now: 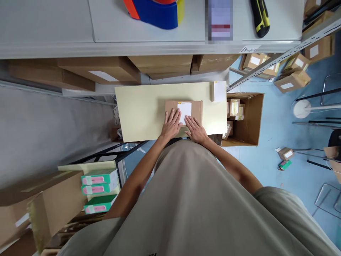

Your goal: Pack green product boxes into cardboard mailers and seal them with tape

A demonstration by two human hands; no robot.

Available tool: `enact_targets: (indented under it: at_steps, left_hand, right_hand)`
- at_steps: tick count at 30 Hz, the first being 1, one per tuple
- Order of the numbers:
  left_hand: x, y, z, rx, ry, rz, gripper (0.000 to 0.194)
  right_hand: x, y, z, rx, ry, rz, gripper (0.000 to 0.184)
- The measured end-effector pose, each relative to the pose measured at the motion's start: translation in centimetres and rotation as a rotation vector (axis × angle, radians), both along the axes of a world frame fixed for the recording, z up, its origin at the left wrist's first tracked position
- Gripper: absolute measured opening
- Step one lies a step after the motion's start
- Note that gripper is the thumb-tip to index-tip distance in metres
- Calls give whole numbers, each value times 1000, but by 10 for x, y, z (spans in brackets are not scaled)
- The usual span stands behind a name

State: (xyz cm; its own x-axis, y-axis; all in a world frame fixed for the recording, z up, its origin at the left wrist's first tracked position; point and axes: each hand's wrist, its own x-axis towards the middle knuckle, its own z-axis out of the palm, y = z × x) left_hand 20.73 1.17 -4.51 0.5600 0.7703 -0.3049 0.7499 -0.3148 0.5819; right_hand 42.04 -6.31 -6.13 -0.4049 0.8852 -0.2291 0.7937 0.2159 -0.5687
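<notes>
A small brown cardboard box (195,106) with a white label (184,108) lies on a pale yellow table top (138,113). My left hand (172,124) rests flat on the box's near left part, fingers stretched out. My right hand (195,128) lies flat beside it on the box's near edge, fingers reaching to the label. Neither hand grips anything. A small white packet (219,91) sits at the table's far right corner.
An open carton (246,119) holding small boxes stands on the blue floor right of the table. Green-and-pink boxes (99,180) are stacked at lower left. A shelf above carries a tape dispenser (157,12) and a yellow-black tool (260,17). Cartons fill the racks.
</notes>
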Motion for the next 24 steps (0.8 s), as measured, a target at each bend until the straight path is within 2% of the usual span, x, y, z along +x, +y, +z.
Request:
enact_targets:
  at_steps: [3,5,8,10,12,15,17,20,24]
  left_hand:
    - [-10,-7,3,-7,2,-68,80]
    - [-23,-16,3,-13,3,-65,81]
    - [-51,-31,-3,-34,30,89,92]
    - [-67,-38,-11,-73,57,244,108]
    - [-77,-40,-22,-140,60,349,114]
    - [-77,-36,-32,-240,-4,374,97]
    - [-75,-30,-32,-270,-69,383,81]
    - [-76,-21,-18,-276,-158,434,61]
    - [-76,-10,11,-230,-237,514,38]
  right_hand:
    - [5,3,0,27,4,-103,82]
    - [17,-1,-2,58,3,-223,90]
    - [42,-19,-9,65,-21,-454,103]
    - [53,-35,-18,8,-31,-591,107]
    - [54,-47,-28,-82,0,-682,105]
    - [40,-53,-38,-172,120,-749,86]
    - [29,-51,-39,-164,206,-802,76]
    - [24,-47,-26,-80,336,-897,78]
    - [34,-52,3,25,402,-1001,79]
